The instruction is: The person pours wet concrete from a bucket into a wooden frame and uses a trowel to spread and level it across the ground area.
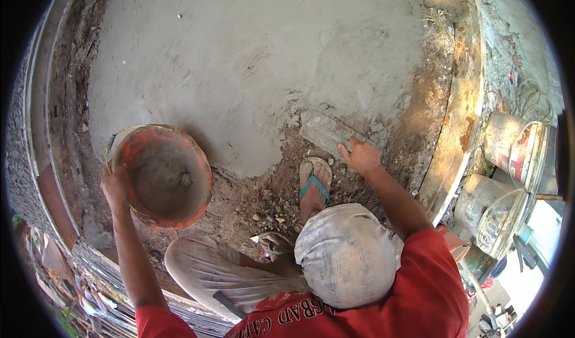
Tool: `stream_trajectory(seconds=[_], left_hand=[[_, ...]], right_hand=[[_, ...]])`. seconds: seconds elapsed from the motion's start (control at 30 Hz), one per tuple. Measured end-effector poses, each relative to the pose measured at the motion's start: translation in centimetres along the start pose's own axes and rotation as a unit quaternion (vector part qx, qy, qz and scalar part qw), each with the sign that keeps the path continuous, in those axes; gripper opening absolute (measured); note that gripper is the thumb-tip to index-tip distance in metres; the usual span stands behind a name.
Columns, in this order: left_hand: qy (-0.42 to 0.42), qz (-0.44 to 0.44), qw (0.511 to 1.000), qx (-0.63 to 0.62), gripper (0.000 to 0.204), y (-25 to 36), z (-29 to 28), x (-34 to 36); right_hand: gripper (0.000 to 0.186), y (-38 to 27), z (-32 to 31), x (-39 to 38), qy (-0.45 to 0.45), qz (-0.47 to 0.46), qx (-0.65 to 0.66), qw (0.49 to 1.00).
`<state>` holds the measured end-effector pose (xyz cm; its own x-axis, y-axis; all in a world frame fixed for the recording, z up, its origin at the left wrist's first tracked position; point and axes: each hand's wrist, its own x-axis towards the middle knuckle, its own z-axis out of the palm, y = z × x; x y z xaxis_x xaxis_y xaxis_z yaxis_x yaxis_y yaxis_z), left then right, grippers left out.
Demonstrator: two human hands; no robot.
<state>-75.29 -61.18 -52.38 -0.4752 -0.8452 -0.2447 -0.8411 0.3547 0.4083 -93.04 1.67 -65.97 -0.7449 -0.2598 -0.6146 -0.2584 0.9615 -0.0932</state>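
Note:
My left hand point(115, 185) is closed on the left rim of a round orange-red bucket point(159, 221). Grey wet mortar point(168, 182) sits inside it, and a thin wire handle point(108, 149) shows at its left edge. To the right, my right hand point(362, 156) grips the near end of a mortar-covered float point(323, 128). The float lies flat where the smooth grey mortar layer point(239, 68) meets rough soil. How the fingers wrap its handle is partly hidden. My foot in a sandal with a teal strap point(315, 185) stands just below the float.
Bare soil with small stones point(269, 203) lies around my feet. A wooden form board point(452, 131) edges the right side, with two dirty pails point(515, 146) beyond it. Another long board point(45, 116) runs along the left. Assorted clutter point(72, 284) lies at the lower left.

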Motion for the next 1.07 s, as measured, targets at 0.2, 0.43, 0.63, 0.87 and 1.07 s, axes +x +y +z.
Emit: stream_trajectory(seconds=[0.2, 0.43, 0.63, 0.87, 1.07], left_hand=[[0.021, -0.037, 0.997, -0.057, 0.039, -0.6, -0.9, -3.5], [0.005, -0.057, 0.997, 0.051, 0.045, -7.6, -0.9, -2.5], [-0.180, 0.082, 0.943, 0.266, 0.032, -24.3, -2.5, 0.5], [-0.194, -0.203, 0.908, -0.310, 0.028, -18.3, -5.1, -1.2], [-0.200, -0.148, 0.916, -0.314, 0.056, -18.5, -4.7, 0.1]], right_hand=[[0.061, -0.1, 3.3, -9.0, -0.099, 0.221, 0.000, 0.970], [0.072, 2.5, -1.3, -24.5, -0.178, 0.330, 0.022, 0.927], [0.055, -5.3, -6.4, -34.6, -0.110, 0.375, 0.275, 0.878], [0.057, -16.3, -2.5, -34.3, 0.034, 0.296, 0.177, 0.938], [0.067, -25.9, 8.7, -21.3, 0.050, 0.262, 0.369, 0.890]])
